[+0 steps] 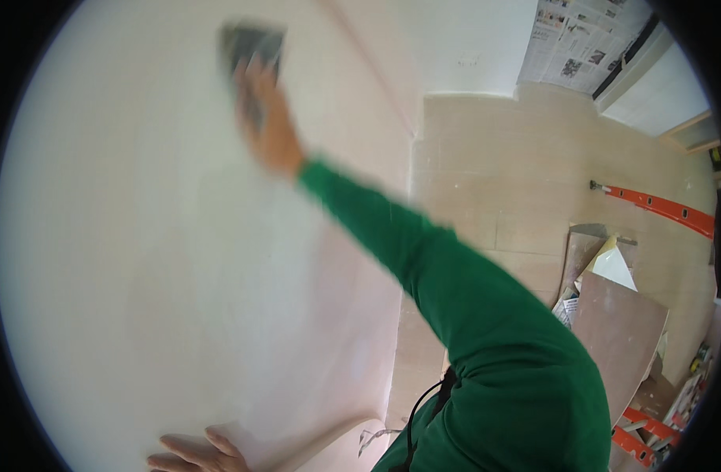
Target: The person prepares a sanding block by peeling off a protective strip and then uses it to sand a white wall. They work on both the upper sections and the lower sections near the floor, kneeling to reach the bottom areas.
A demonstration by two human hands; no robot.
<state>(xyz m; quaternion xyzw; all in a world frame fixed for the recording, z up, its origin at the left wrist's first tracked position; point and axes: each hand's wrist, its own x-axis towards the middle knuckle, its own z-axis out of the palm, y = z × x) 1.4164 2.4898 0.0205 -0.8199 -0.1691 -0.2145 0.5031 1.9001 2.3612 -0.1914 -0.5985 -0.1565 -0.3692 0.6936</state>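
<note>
My right hand, at the end of a green sleeve, reaches far up across a pale, whitish wall. Its fingers are closed around a dark grey sanding block, which lies against the wall surface. Motion blurs both the hand and the block, so the block's finer details are lost. Low on the left, my left hand rests flat on the same wall with its fingers spread. Only its fingers and part of its back show; the lower frame edge cuts off the rest.
Right of the wall lies a beige floor. Boards and scraps are stacked there, near an orange ladder rail. More orange ladder parts stand at the lower right. Newspaper sheets cover a surface at the far right.
</note>
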